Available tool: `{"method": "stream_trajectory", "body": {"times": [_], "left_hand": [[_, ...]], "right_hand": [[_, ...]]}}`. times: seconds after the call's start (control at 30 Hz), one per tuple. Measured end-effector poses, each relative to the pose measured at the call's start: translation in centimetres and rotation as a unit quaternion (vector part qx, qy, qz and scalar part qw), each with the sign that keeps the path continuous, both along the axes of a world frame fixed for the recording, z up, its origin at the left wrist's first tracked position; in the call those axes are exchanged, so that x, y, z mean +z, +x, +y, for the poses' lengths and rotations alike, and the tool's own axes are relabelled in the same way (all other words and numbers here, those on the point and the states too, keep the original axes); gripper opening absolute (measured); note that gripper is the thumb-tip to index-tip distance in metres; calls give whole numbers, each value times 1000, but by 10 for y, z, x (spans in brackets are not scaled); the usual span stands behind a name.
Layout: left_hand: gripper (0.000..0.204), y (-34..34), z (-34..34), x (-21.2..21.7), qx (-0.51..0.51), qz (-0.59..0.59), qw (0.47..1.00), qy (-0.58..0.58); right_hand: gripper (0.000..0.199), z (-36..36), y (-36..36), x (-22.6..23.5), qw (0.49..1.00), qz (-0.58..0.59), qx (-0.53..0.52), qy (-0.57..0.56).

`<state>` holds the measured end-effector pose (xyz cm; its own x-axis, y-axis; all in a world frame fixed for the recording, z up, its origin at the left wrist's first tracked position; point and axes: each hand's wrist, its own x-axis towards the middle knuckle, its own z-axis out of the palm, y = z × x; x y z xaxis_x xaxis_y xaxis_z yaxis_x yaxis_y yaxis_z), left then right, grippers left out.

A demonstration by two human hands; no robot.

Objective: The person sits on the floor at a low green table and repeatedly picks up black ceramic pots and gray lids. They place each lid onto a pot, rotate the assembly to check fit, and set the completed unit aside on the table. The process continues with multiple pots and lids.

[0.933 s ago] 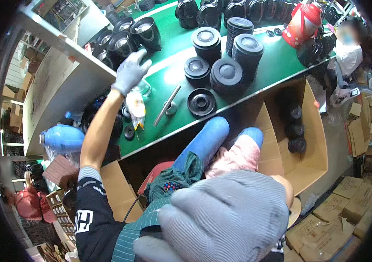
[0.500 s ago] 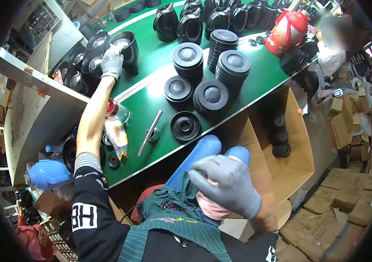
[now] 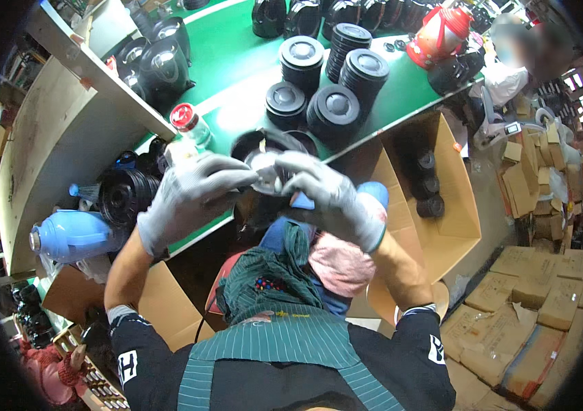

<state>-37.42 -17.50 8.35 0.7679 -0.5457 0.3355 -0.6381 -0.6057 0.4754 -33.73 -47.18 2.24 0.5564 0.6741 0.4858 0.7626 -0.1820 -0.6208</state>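
Over the near edge of the table I have a glossy black jug shell [image 3: 250, 142] between my hands, its open mouth facing me and something pale and shiny inside. My left hand [image 3: 195, 195], in a grey glove, has its fingers closed on the shell's left side. My right hand [image 3: 329, 195], gloved alike, curls its fingers at the right of the mouth; its fingertips are slightly blurred. Behind the shell, partly covered, is a black ring-shaped part [image 3: 301, 142]. Several similar shells [image 3: 165, 65] stand at the far left.
Stacked black round lids [image 3: 339, 106] stand on the green table [image 3: 236, 65], near a glass jar with a red lid [image 3: 192, 123]. Farther back is a red thermos [image 3: 438, 41]. An open carton [image 3: 459, 205] sits at the right, and a blue thermos [image 3: 75, 236] lies at the left.
My left hand has come back from the far-left shells with one jug shell. My right hand has moved up and forward from my lap to meet it. The view has shifted.
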Motion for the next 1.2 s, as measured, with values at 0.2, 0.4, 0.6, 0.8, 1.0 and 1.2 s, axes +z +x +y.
{"method": "stream_trajectory", "body": {"times": [0.2,0.4,0.6,0.8,1.0,1.2], "left_hand": [[78,-88,29,-137,164,133,970,-116],[56,-96,-17,-173,185,160,926,-288],[46,-101,28,-265,230,265,782,-515],[47,-111,32,-285,194,409,688,-567],[48,-118,32,-288,186,452,658,-573],[50,-128,24,-289,161,495,627,-580]], "right_hand": [[42,-36,-106,-52,912,297,-212,188],[50,-14,-128,-33,885,367,-260,117],[29,-11,-55,-53,773,602,-112,166],[90,31,82,-198,776,223,-499,-316],[74,35,76,-205,794,318,-477,-201],[65,15,-23,-102,924,203,-316,72]]}}
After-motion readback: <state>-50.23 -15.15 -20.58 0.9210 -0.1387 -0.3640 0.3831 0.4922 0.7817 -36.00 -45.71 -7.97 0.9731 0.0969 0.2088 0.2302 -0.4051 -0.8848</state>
